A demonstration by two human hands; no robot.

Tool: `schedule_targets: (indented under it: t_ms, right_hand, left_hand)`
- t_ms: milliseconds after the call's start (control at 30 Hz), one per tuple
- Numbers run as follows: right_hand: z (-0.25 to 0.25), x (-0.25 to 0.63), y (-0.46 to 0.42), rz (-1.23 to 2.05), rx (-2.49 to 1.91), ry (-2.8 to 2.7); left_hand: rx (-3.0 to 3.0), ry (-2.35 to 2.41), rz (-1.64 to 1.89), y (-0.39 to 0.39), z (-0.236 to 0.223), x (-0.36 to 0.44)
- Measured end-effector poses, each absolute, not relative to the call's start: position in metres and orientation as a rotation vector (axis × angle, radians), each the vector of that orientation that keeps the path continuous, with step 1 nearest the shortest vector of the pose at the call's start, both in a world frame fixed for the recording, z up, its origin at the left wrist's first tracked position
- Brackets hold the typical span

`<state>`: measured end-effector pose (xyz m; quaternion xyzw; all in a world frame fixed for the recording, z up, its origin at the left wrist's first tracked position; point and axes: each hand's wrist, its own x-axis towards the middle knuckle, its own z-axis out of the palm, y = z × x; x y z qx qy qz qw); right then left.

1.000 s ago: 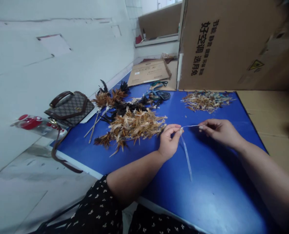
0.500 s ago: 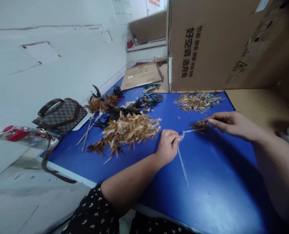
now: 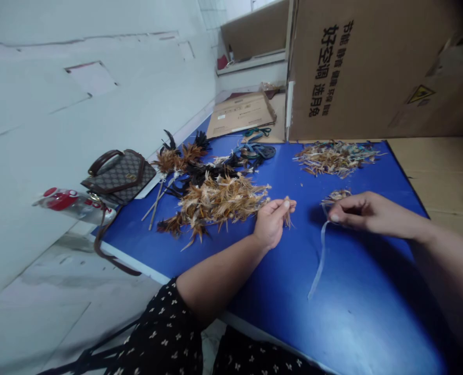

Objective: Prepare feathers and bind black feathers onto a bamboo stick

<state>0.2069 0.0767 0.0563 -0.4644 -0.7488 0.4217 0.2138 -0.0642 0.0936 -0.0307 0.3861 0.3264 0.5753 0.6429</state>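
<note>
My left hand [image 3: 271,223] is closed over the blue table, pinching a small brown feather [image 3: 288,220] whose tips hang below the fingers. Farther right, my right hand [image 3: 358,212] has thumb and fingers pressed together on a pale translucent strip [image 3: 321,255]. The strip's loose end trails toward me above the tabletop. Just behind the right fingertips lies a small bunch of brown feathers [image 3: 336,196], partly hidden by the hand. A large pile of golden-brown feathers [image 3: 219,203] sits beside my left hand, on its left.
At the back right is a heap of mixed feather scraps [image 3: 337,158] before a tall cardboard box [image 3: 372,78]. Green-blue cords [image 3: 257,150] and black feathers [image 3: 204,174] lie farther back. A handbag [image 3: 120,174] and a bottle [image 3: 77,203] are at the left edge.
My left hand has come off the strip and now pinches a feather. My right hand has shifted from the feather bunch onto the strip. The view has swung slightly.
</note>
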Motion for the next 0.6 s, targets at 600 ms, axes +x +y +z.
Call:
schedule_targets:
  t_ms: [600]
  right_hand:
    - [0.011, 0.230, 0.178, 0.211, -2.112, -1.943]
  left_hand:
    - [0.678, 0.610, 1.062, 0.096, -0.028, -0.058]
